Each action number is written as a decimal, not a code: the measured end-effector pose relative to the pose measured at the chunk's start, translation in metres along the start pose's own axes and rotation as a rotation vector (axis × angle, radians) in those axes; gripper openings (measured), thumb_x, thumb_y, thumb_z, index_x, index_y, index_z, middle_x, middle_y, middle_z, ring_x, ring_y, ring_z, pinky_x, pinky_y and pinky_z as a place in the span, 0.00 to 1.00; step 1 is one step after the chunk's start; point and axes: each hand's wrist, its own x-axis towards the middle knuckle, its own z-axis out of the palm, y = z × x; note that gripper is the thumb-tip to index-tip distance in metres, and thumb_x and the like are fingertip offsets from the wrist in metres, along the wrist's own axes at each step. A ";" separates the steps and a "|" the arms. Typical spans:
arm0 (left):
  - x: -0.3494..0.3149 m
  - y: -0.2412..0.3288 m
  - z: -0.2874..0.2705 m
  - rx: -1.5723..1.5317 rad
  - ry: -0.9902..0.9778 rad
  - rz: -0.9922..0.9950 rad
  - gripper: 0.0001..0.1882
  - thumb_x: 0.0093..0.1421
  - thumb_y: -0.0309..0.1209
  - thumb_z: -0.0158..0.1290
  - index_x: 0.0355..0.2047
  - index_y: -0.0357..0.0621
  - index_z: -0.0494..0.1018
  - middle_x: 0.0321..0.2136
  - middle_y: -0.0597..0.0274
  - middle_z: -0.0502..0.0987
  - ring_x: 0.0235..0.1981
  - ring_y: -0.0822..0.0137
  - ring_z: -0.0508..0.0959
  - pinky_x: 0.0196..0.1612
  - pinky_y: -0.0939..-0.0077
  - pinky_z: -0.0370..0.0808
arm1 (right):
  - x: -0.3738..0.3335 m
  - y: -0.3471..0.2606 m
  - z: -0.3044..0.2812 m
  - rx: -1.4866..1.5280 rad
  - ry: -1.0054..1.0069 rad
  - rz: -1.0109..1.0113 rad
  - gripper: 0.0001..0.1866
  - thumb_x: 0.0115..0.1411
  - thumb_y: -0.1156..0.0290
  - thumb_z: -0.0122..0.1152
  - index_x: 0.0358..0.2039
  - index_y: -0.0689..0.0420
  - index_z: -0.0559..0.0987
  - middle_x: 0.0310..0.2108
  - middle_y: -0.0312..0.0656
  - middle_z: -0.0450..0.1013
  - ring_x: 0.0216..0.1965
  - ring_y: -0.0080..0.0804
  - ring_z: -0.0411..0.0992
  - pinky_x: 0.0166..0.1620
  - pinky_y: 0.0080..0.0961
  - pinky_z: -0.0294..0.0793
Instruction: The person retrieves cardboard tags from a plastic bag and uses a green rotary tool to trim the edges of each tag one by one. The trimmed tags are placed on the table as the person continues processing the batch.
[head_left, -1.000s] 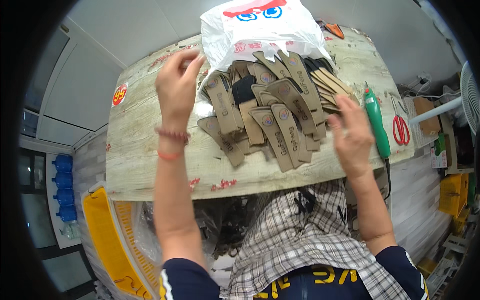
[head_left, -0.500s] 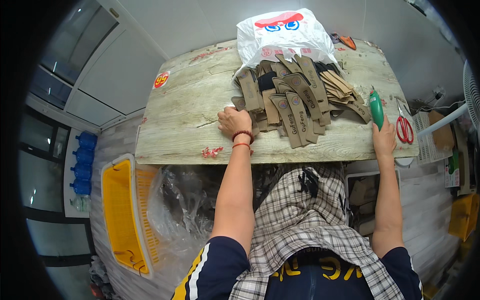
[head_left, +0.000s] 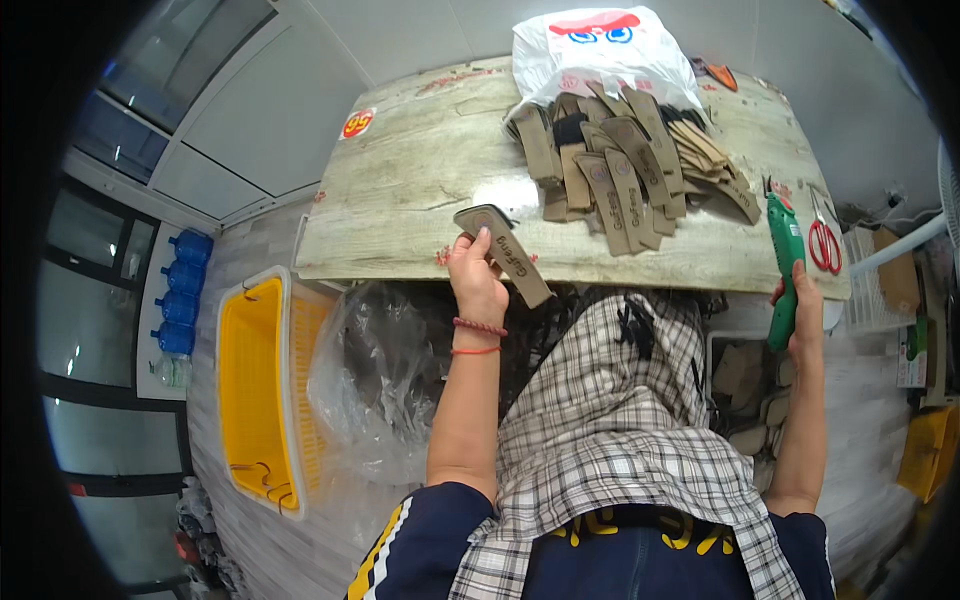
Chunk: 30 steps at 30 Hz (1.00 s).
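Note:
My left hand (head_left: 474, 278) pinches a khaki fabric strap (head_left: 519, 267) at its rounded end, thumb on top, over the table's front edge. The strap slants down to the right, its printed side up. My right hand (head_left: 804, 303) grips a slim green hand-held tool (head_left: 786, 238) at the right edge. Its narrow metal tip points up and away, and its lower end sticks out below my fingers. Between my hands and farther back lies a heap of similar khaki straps (head_left: 622, 170), overlapping in front of a white plastic bag (head_left: 600, 55).
Red-handled scissors (head_left: 824, 247) lie right of the tool on the wooden table (head_left: 410, 190). A yellow basket (head_left: 255, 390) stands on the floor at left beside clear plastic sheeting (head_left: 365, 385). Near my right knee is a bin (head_left: 740, 375) of khaki pieces.
My left hand has lifted a strap off the left side of the heap and brought it nearer. My right hand has raised the green tool and drawn it toward me.

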 end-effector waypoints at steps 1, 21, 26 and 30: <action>-0.019 0.000 0.010 -0.078 -0.080 -0.033 0.02 0.62 0.24 0.49 0.34 0.40 0.70 0.29 0.62 0.76 0.28 0.70 0.77 0.30 0.74 0.76 | -0.022 -0.003 0.005 -0.015 -0.061 0.031 0.16 0.62 0.56 0.54 0.32 0.58 0.73 0.23 0.35 0.71 0.22 0.20 0.67 0.29 0.18 0.67; -0.116 -0.113 0.106 -0.169 -0.202 -0.199 0.04 0.59 0.25 0.55 0.33 0.39 0.72 0.29 0.63 0.78 0.27 0.74 0.77 0.32 0.82 0.75 | -0.190 0.025 0.065 -0.177 -0.099 -0.033 0.21 0.62 0.59 0.56 0.48 0.63 0.73 0.24 0.34 0.71 0.22 0.16 0.67 0.25 0.16 0.68; -0.121 -0.124 0.106 -0.167 -0.258 -0.222 0.02 0.60 0.23 0.53 0.33 0.37 0.72 0.30 0.61 0.78 0.29 0.73 0.77 0.34 0.81 0.76 | -0.192 0.024 0.063 -0.157 -0.062 -0.011 0.22 0.62 0.58 0.56 0.48 0.63 0.73 0.23 0.34 0.71 0.22 0.16 0.66 0.25 0.16 0.68; -0.124 -0.132 0.106 -0.175 -0.240 -0.238 0.02 0.60 0.23 0.52 0.33 0.37 0.72 0.30 0.61 0.78 0.29 0.73 0.77 0.34 0.81 0.76 | -0.192 0.027 0.060 -0.172 -0.071 0.009 0.22 0.62 0.58 0.56 0.49 0.63 0.73 0.24 0.34 0.71 0.22 0.16 0.66 0.25 0.16 0.68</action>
